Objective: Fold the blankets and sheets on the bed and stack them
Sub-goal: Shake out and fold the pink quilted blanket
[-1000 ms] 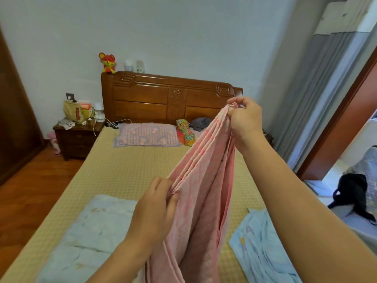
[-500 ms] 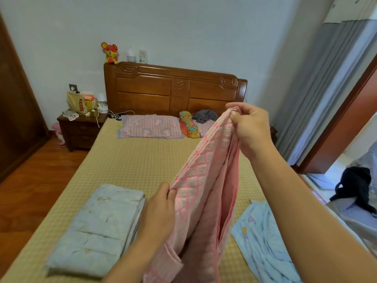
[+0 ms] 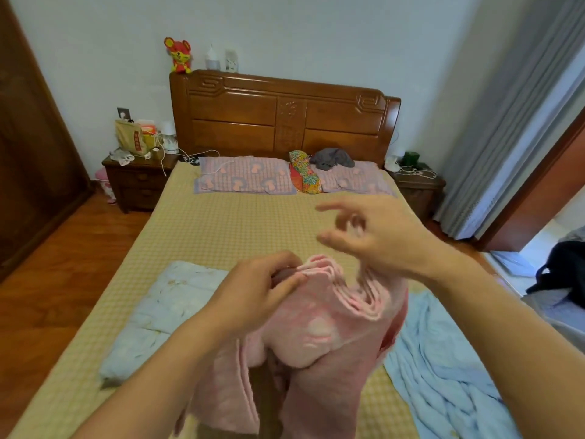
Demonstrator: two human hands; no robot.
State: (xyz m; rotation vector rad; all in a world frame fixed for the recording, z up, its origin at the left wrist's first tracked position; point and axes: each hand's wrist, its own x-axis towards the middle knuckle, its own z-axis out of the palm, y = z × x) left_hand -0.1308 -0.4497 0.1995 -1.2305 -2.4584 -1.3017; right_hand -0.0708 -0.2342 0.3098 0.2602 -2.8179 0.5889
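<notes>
Two hands busy over the bed [image 3: 202, 229]. Far left, a folded pale quilt [image 3: 158, 315] sits on the mattress. Left hand [image 3: 253, 293] pinches the bunched top edge of the pink blanket [image 3: 319, 331], which hangs down in the middle. Right hand [image 3: 376, 236] floats above it, blurry, fingers spread loose, holding nothing. Rumpled blue sheet [image 3: 443, 369] lies at the right.

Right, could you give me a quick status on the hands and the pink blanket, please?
Left hand pinching the gathered edges of the pink blanket. Right hand open above it, holding nothing. Folded pale blue blanket at left, unfolded blue sheet at right.
</notes>
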